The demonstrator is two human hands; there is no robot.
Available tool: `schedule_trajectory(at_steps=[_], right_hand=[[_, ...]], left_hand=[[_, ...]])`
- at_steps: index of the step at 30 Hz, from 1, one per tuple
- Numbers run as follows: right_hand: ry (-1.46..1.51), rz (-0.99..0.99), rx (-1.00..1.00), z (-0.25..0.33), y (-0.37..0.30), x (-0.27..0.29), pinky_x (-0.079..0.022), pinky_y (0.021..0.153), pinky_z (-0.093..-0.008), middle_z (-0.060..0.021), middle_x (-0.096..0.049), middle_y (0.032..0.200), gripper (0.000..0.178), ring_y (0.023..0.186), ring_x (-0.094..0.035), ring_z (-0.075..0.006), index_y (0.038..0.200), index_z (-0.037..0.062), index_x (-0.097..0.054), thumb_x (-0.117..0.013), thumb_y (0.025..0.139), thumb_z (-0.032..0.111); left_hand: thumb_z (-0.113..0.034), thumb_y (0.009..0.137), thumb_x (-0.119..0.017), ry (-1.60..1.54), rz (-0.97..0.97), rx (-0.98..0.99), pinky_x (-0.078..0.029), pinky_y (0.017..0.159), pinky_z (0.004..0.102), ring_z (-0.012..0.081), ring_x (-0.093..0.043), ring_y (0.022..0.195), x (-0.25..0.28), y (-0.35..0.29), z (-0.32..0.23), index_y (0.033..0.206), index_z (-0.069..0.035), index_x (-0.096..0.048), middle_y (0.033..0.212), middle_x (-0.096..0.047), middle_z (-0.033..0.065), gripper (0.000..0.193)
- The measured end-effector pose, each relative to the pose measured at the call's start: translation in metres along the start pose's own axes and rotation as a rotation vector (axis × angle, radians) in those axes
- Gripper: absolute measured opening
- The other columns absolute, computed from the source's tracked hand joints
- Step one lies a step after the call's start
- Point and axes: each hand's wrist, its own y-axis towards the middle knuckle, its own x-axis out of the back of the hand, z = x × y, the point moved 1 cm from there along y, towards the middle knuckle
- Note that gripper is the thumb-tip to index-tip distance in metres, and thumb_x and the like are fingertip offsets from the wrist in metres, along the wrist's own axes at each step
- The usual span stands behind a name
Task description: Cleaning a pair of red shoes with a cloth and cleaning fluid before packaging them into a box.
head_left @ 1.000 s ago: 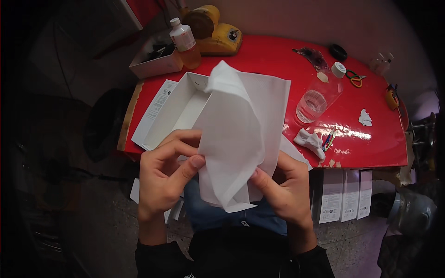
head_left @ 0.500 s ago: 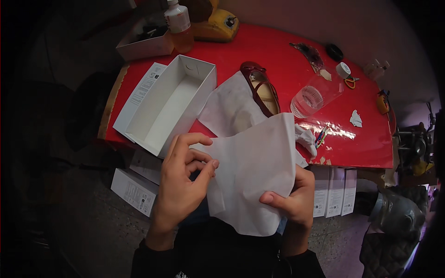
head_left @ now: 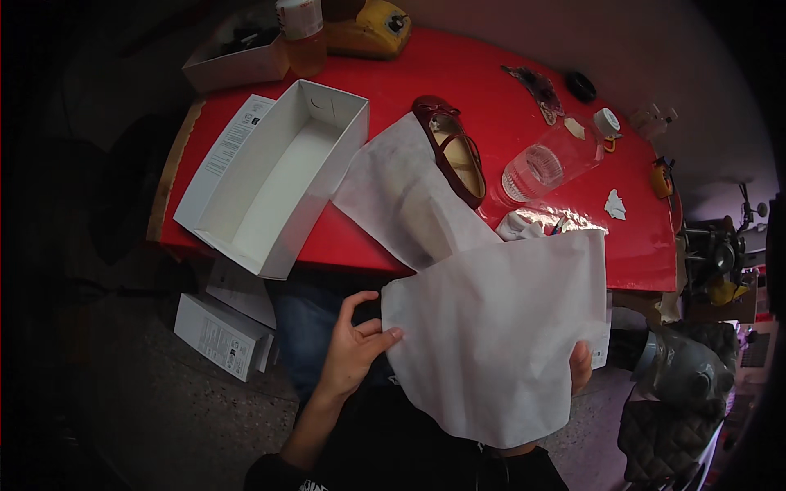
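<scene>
A thin white cloth point(head_left: 491, 335), like soft shoe wrapping, hangs spread out in front of me; I cannot tell whether it is a sheet or a bag. At its left edge is my left hand point(head_left: 356, 348), thumb laid on the edge and fingers curled. My right hand point(head_left: 580, 366) grips the right edge, with most of it hidden behind the cloth. Beyond lies a dark red strapped shoe point(head_left: 460, 155), on its side against a second white cloth point(head_left: 393, 184). A shoe-like shape shows faintly through that second cloth.
An open white box point(head_left: 282, 184) stands at the left of the red table point(head_left: 393, 61), beside its lid point(head_left: 225, 159). A clear bottle point(head_left: 544, 168) lies at the right. An amber-liquid bottle point(head_left: 303, 45) and a yellow tool point(head_left: 368, 33) stand behind. White boxes point(head_left: 217, 335) are below.
The white cloth has been spread wider and moved right with my right hand. My left hand has come down to its left edge. The view has shifted slightly.
</scene>
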Motion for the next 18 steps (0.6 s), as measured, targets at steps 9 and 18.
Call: schedule_trajectory(at_steps=[9, 18], right_hand=[[-1.215, -0.221, 0.329, 0.045, -0.008, 0.033, -0.049, 0.069, -0.0273, -0.0054, -0.060, 0.088, 0.042, 0.076, -0.059, -0.0133, 0.114, 0.0000, -0.064, -0.086, 0.080, 0.010], [-0.779, 0.753, 0.037, -0.006, 0.011, -0.038, -0.051, 0.059, -0.0283, -0.0097, -0.069, 0.085, 0.023, 0.065, -0.065, -0.0174, 0.091, -0.0007, -0.068, -0.081, 0.088, 0.018]], left_hand=[[0.005, 0.072, -0.091, 0.186, -0.028, -0.324, -0.059, 0.085, 0.0326, 0.0196, -0.069, 0.099, -0.005, -0.040, -0.058, 0.117, -0.005, -0.036, 0.104, -0.064, 0.0134, 0.072], [0.000, 0.070, -0.088, 0.594, 0.218, -0.896, -0.060, 0.066, 0.0273, 0.0181, -0.071, 0.088, -0.031, -0.052, -0.084, 0.098, -0.012, -0.072, 0.111, -0.059, 0.0158, 0.034]])
